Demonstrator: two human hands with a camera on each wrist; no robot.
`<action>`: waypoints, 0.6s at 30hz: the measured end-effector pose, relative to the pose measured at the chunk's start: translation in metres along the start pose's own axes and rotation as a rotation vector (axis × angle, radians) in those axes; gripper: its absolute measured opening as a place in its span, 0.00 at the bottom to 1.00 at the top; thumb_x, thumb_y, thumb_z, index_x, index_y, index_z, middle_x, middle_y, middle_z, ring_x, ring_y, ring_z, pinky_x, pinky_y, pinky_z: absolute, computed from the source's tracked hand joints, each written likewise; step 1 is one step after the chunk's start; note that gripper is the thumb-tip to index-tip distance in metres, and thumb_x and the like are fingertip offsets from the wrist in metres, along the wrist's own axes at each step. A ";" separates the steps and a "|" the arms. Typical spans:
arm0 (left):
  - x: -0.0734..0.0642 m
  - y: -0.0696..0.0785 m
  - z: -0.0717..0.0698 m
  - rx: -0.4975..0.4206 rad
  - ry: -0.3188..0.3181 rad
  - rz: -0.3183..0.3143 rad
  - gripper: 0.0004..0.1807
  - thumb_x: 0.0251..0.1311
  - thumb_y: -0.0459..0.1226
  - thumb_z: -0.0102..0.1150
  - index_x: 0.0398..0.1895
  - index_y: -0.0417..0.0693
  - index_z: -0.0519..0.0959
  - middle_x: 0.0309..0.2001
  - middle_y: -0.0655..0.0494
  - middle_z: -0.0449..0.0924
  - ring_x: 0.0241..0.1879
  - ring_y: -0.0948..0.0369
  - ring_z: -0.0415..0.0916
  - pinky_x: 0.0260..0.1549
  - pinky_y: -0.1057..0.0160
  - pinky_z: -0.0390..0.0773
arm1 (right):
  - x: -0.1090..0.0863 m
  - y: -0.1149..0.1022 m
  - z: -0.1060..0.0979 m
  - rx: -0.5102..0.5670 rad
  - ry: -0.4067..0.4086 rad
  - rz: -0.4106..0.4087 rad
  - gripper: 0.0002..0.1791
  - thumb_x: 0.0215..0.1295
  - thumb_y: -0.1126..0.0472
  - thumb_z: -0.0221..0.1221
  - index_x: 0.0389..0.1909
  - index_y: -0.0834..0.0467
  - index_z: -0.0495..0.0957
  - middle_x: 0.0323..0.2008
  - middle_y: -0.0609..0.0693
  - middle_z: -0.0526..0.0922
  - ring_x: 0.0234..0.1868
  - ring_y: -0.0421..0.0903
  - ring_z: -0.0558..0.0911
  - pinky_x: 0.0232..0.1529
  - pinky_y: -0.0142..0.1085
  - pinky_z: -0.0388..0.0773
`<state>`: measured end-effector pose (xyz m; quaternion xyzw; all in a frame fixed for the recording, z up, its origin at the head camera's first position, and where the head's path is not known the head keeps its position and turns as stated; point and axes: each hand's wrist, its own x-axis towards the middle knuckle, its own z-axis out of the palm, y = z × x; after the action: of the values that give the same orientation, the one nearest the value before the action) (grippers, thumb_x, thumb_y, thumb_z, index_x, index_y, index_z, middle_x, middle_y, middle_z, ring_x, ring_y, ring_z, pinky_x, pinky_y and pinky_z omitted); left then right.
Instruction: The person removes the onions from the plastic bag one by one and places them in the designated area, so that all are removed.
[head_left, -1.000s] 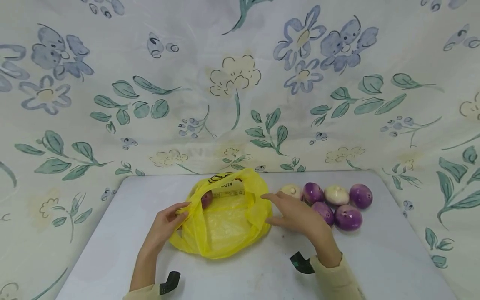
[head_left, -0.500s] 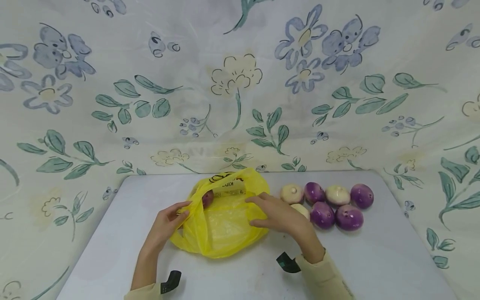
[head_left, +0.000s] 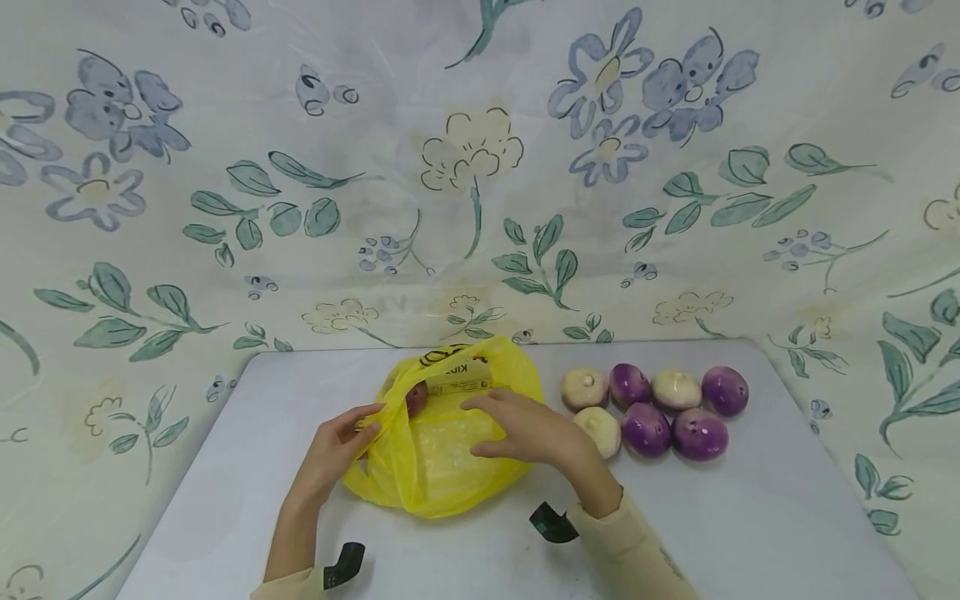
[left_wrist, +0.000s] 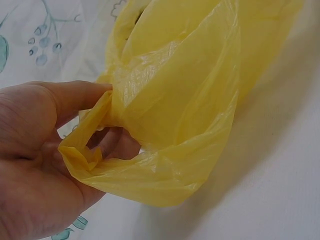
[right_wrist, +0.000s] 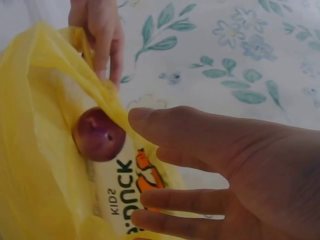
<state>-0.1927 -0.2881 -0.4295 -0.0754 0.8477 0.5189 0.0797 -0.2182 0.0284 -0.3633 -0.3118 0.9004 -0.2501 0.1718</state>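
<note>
A yellow plastic bag (head_left: 450,479) lies on the table with its mouth facing the camera. My left hand (head_left: 330,450) grips the bag's left edge; in the left wrist view a loop of the bag (left_wrist: 165,185) wraps over its fingers. Inside the bag, near that side, is a glossy purple turnip-like vegetable (right_wrist: 101,135). My right hand (head_left: 525,429) is over the bag's mouth at the right, fingers extended and apart, holding nothing. In the right wrist view its thumb and fingers (right_wrist: 185,200) overlap the bag's rim and a white printed area with dark lettering.
Right of the bag sit several turnip-like vegetables in two rows, some showing cream sides (head_left: 597,432) and others purple (head_left: 700,434). They rest on the white table (head_left: 225,500). A floral cloth (head_left: 375,275) hangs behind its far edge.
My right hand has moved left from beside the vegetables to over the bag's mouth, uncovering a cream vegetable in the front row. My left hand keeps its grip on the bag.
</note>
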 end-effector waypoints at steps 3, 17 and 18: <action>0.000 0.000 0.000 -0.003 0.000 0.001 0.23 0.70 0.46 0.55 0.66 0.53 0.73 0.62 0.46 0.75 0.49 0.57 0.76 0.46 0.72 0.80 | 0.009 0.000 0.004 0.010 -0.009 -0.009 0.32 0.63 0.43 0.62 0.67 0.45 0.69 0.66 0.49 0.73 0.65 0.47 0.73 0.66 0.45 0.71; -0.002 0.001 0.001 -0.009 0.003 0.006 0.23 0.69 0.45 0.55 0.65 0.53 0.73 0.61 0.46 0.76 0.48 0.57 0.77 0.45 0.71 0.81 | 0.040 0.003 0.025 0.018 0.022 -0.003 0.30 0.65 0.44 0.62 0.65 0.52 0.72 0.64 0.50 0.76 0.64 0.48 0.74 0.66 0.44 0.71; -0.002 0.002 0.001 -0.010 0.003 0.007 0.23 0.69 0.45 0.55 0.65 0.53 0.73 0.61 0.46 0.76 0.48 0.57 0.77 0.45 0.71 0.81 | 0.042 0.004 0.026 0.017 0.026 -0.004 0.30 0.65 0.44 0.62 0.64 0.52 0.72 0.63 0.50 0.77 0.63 0.48 0.74 0.65 0.43 0.72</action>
<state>-0.1913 -0.2865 -0.4282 -0.0735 0.8457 0.5231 0.0760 -0.2388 -0.0053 -0.3932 -0.3090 0.8998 -0.2620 0.1621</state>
